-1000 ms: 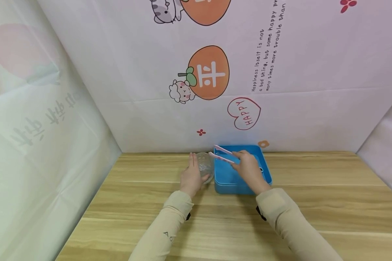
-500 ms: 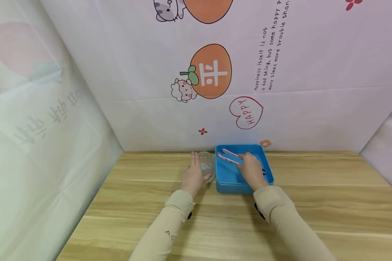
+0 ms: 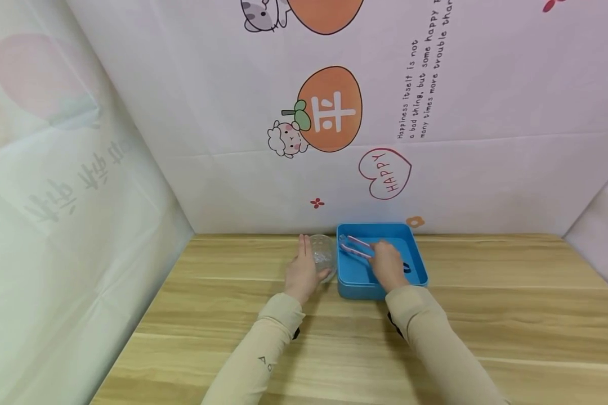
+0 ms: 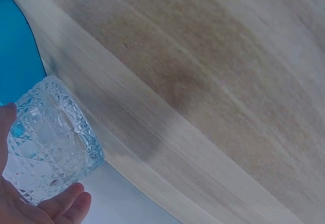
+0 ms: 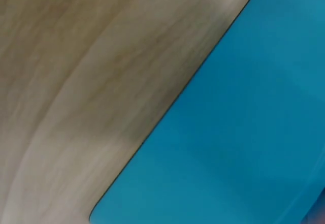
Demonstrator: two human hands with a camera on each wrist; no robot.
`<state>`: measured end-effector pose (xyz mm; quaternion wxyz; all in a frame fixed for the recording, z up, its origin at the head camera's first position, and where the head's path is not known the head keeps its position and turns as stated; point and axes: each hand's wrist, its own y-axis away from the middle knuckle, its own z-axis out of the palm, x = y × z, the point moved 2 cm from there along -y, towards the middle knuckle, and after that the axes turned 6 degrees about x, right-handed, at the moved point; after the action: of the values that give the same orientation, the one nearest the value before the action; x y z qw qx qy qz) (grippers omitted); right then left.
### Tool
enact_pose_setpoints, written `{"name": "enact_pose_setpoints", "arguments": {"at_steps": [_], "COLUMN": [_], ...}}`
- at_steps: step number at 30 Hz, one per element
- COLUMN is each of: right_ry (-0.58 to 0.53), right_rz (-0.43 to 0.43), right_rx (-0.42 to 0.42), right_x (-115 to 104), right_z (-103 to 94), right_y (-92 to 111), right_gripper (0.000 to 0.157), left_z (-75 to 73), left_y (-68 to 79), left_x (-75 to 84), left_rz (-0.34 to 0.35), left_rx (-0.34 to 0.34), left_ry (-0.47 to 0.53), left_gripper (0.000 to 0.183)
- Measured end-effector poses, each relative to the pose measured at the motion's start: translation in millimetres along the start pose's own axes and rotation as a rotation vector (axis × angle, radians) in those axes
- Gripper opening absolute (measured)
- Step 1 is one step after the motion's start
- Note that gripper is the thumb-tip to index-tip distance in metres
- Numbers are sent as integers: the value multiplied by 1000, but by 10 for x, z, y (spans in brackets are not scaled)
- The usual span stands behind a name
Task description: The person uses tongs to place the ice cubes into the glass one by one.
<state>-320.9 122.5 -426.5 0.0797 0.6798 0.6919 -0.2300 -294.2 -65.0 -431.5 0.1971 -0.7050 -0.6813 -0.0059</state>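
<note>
On the left, my left hand point(image 3: 303, 274) holds a clear cut-glass bowl point(image 3: 324, 259) with thumb and fingers around its side. The left wrist view shows the patterned glass close up, right beside the blue wall. My right hand point(image 3: 387, 264) grips pink tongs point(image 3: 357, 251) over the inside of a blue box point(image 3: 363, 289). The tongs' arms are spread, their tips near the box's far left corner. A small clear piece point(image 3: 342, 238) shows at those tips. In the right wrist view only the box's outer wall point(image 5: 218, 132) and the table appear, with the hand almost hidden.
A small dark loop-shaped item point(image 3: 406, 268) lies in the box, right of my hand. The box and bowl stand side by side on a wooden table point(image 3: 223, 315), close to a printed white cloth backdrop point(image 3: 243, 191).
My right hand has lowered the tongs from above the bowl-side rim into the box, slightly to the right. The left hand keeps its place on the bowl. The head view has shifted slightly.
</note>
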Motion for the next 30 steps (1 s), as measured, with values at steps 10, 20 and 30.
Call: {"name": "enact_pose_setpoints", "arguments": {"at_steps": [10,20,30], "right_ry": [-18,-46,-62], "right_rz": [16,48,37], "right_rx": [-18,-31,-21], "right_x": [-32,-41,-36], "right_z": [53,69,74], "right_y": [-23,-22,-18], "right_gripper": [36,33,32], "left_z": [22,13,18], "left_y": [-18,-21,-13], "left_x": [1,10,6], "left_rz": [20,9,0], "left_rx": [33,14,6], "left_ry": [-13,-4,-14], "left_gripper": [100,101,101]}}
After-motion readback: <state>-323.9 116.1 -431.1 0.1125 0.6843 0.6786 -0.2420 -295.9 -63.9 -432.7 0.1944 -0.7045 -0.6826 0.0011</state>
